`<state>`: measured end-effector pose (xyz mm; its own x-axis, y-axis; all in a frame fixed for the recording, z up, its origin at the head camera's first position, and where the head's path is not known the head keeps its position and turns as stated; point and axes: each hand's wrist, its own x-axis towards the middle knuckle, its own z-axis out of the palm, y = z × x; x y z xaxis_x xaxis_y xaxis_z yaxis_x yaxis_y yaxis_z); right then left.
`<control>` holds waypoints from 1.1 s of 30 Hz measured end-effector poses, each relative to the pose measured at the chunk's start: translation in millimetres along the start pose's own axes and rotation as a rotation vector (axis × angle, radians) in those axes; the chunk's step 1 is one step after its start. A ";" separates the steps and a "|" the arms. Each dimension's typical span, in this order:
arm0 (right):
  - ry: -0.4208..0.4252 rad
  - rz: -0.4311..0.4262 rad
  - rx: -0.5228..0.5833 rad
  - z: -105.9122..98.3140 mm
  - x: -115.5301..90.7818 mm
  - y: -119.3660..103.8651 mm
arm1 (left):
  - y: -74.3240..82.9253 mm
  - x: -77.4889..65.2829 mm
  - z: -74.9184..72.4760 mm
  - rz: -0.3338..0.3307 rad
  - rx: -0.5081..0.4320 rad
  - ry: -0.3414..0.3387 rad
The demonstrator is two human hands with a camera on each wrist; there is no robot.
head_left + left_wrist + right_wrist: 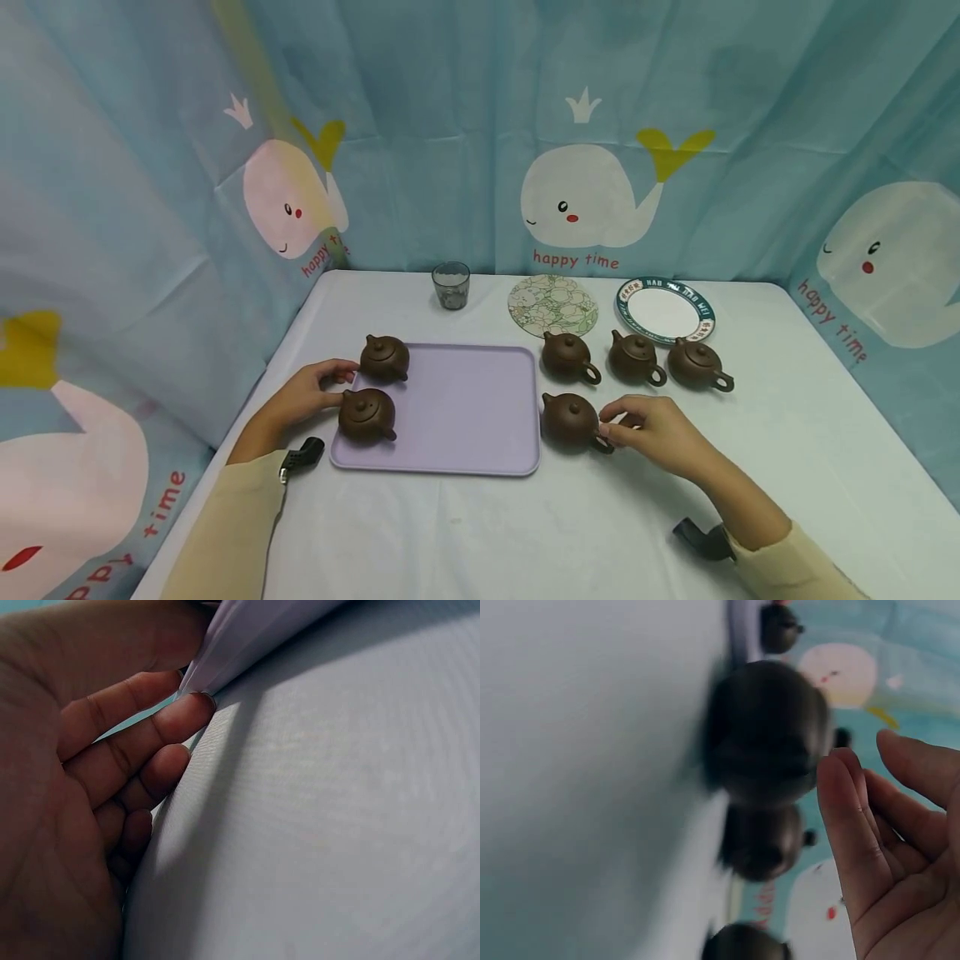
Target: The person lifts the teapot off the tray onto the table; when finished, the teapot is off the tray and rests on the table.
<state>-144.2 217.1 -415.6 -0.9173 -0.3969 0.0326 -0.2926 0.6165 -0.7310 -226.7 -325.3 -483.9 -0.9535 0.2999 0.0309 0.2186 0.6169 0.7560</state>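
Note:
A lilac tray point(465, 408) lies on the white table with two brown teapots on its left side, one at the back point(385, 358) and one at the front point(367, 415). My left hand point(303, 393) is at the tray's left edge, and in the left wrist view its thumb and fingers pinch the tray rim point(217, 656). Just right of the tray stands another brown teapot point(568, 419). Beside its handle is my right hand point(656, 429), thumb and fingers apart with nothing between them. Whether a fingertip touches the handle I cannot tell.
Three more teapots stand in a row behind, at the left point(567, 357), middle point(634, 358) and right point(696, 364). Farther back are a grey glass point(452, 286), a round floral mat point(553, 306) and a green-rimmed plate point(703, 312). A whale-print curtain point(450, 167) surrounds the table.

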 end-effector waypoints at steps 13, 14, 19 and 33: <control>-0.054 -0.366 -0.052 61.5 49.2 -68.2 | 1.1 -0.3 -0.4 0.017 0.019 0.019; -0.071 -0.378 -0.048 69.2 53.6 -71.4 | 2.3 -0.6 -0.6 0.019 0.020 0.018; -0.148 -0.438 -0.023 106.0 73.1 -85.3 | 19.4 -5.6 -2.0 0.052 -0.016 -0.007; -0.119 -0.328 -0.070 176.1 112.4 -128.8 | 1.4 -0.8 2.3 -0.032 0.015 0.015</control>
<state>-162.0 -26.6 -437.8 -0.7350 -0.6551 0.1753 -0.5879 0.4867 -0.6461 -225.1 -323.0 -484.4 -0.9630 0.2692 0.0165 0.1909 0.6373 0.7466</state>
